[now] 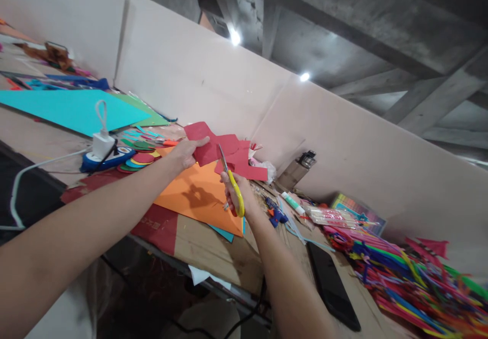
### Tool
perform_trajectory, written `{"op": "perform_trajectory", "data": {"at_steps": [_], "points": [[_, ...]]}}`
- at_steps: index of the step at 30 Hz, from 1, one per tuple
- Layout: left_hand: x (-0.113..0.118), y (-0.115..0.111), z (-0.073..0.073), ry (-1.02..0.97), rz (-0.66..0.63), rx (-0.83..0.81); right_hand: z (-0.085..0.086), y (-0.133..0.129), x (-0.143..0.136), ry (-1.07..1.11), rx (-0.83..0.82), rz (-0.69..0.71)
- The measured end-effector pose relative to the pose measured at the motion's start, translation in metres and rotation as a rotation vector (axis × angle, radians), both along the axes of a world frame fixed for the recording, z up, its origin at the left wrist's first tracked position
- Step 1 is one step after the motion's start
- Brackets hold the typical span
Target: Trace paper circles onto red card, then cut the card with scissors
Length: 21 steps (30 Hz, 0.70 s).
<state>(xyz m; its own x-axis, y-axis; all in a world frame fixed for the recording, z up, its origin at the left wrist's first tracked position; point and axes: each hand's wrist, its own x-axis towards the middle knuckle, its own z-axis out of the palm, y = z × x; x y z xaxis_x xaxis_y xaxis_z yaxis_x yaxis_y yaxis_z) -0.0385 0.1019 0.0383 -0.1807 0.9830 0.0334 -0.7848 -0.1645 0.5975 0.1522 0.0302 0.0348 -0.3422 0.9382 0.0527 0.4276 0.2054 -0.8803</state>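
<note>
A red sheet of paper with an irregular, stepped outline is held up above the table. My left hand pinches its left part, thumb on top. My right hand is closed on yellow-handled scissors, whose blades point up and away and meet the red paper near its middle. Whether the blades are parted is hard to tell. Below both hands lies an orange sheet, with the hands' shadow on it and a blue sheet showing from under its front edge.
Left are a blue power strip, paper circles and a turquoise sheet. Right are a glue gun, a glue stick, a bottle, a black phone and colourful pipe cleaners. A pale partition stands behind.
</note>
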Motion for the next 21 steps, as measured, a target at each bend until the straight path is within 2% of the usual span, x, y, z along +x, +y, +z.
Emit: {"op": "perform_trajectory", "data": {"at_steps": [6,13,21], "points": [[0.012,-0.008,-0.004,0.066,-0.03,0.15,-0.006,0.003,0.002,-0.007,0.035,-0.011],[0.01,-0.005,-0.005,0.086,-0.02,0.154,-0.005,0.003,-0.001,-0.033,0.036,-0.068],[0.015,-0.008,-0.01,0.166,-0.072,0.12,-0.005,0.003,-0.002,-0.04,0.028,-0.08]]}}
